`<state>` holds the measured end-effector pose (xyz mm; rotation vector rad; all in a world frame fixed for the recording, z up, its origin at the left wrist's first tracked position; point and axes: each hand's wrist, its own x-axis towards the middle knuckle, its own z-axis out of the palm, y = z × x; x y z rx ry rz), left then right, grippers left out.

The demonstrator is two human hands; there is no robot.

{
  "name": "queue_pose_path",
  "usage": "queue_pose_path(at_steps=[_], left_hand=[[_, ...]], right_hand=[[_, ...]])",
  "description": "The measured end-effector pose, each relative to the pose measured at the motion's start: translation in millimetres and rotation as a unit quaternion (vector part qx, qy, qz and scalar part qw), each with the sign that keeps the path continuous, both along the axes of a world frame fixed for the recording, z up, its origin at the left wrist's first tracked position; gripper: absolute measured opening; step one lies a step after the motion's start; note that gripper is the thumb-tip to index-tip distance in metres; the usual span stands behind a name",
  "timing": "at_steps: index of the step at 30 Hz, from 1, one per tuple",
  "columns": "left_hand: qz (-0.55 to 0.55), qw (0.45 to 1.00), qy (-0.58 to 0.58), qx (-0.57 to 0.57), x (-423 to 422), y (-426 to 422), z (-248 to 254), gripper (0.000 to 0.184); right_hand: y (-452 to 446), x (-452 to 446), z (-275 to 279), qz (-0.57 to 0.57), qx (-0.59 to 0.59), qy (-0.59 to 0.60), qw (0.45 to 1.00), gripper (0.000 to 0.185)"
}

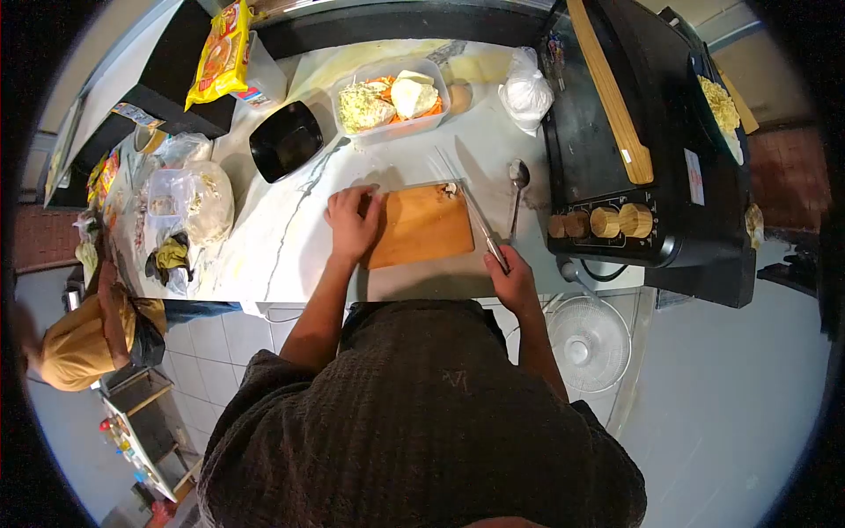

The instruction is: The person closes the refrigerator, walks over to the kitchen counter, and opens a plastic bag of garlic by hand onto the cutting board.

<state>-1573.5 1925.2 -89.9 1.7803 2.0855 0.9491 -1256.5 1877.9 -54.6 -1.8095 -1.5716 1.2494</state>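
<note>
My hands are apart. My right hand point(509, 275) is closed around the handle of one knife point(475, 209), its blade slanting along the right side of one cutting board point(418, 227) on the counter point(295, 220) before me. My left hand point(354, 227) touches the board's left edge, fingers partly curled; whether it grips, I cannot tell. I count one spoon point(518, 180), one black bowl point(286, 141) and one tub of food point(392, 132).

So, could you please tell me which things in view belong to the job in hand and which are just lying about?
In use, it seems:
long silver knife, in the right hand
rectangular wooden cutting board, by the left hand
probably the clear plastic tub of shredded food

Likely just lying about:
yellow printed packet
silver metal spoon
white plastic bag
black bowl
</note>
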Motion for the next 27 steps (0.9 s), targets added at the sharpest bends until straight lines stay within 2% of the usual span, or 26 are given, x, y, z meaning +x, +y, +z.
queue_pose_path(at_steps=[1,2,4,6,8,11,14,16,22,27], left_hand=[[0.018,0.999,-0.014,-0.040,-4.4,4.9,-0.7,0.028],[0.019,0.999,-0.014,-0.041,-8.3,12.4,-1.9,0.028],[0.048,0.996,0.063,-0.047,-15.2,27.0,0.6,0.032],[0.049,0.996,0.064,-0.035,-16.1,33.9,2.4,0.035],[0.020,0.996,0.074,-0.046,-15.5,40.5,6.0,0.028],[0.042,0.995,0.055,-0.066,-14.3,45.3,-5.2,0.024],[0.069,0.995,0.065,-0.042,-11.5,49.1,-16.7,0.014],[0.033,0.997,0.065,-0.010,-17.6,54.9,-23.9,0.013],[0.083,0.995,0.042,0.016,-17.6,67.2,-18.3,0.012],[0.036,0.998,0.032,0.039,-19.5,70.8,-27.8,0.011]], right_hand=[[0.5,1.7,-1.1,0.000,-0.001,0.000,1.000,0.033],[1.8,3.4,-2.9,0.000,0.006,0.006,1.000,0.033],[1.0,5.1,-1.1,0.001,0.010,0.013,1.000,0.034],[4.9,6.6,6.8,0.012,-0.012,0.011,1.000,0.034],[6.6,7.0,7.3,0.012,-0.013,0.011,1.000,0.035],[12.9,3.1,9.1,0.011,-0.013,0.014,1.000,0.035],[14.8,0.5,1.1,0.004,-0.005,0.015,1.000,0.036],[18.2,-0.8,-1.0,0.001,0.006,0.013,1.000,0.036],[26.7,-2.0,0.2,0.008,-0.011,0.009,1.000,0.040],[28.8,-0.9,-1.4,0.010,-0.014,-0.003,1.000,0.041]])
